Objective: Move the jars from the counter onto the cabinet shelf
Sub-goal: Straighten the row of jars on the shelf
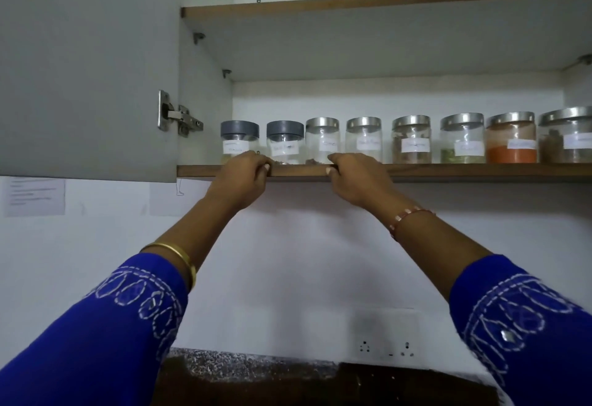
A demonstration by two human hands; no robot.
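Note:
Several labelled glass jars stand in a row on the lower cabinet shelf (464,170). The two at the left have grey lids (239,136) (285,137); the others have steel lids, among them one with orange powder (511,141). My left hand (243,179) curls over the shelf's front edge below the two grey-lidded jars, fingers on top and thumb at the front. My right hand (355,178) grips the same edge below the third jar (322,138) and the fourth jar (363,138). Neither hand holds a jar.
The grey cabinet door (86,63) stands open at the left on a steel hinge (176,115). An upper shelf (384,2) spans the cabinet above. Below are a white wall with a socket plate (387,348), a paper note (33,195), and a dark speckled counter (256,373).

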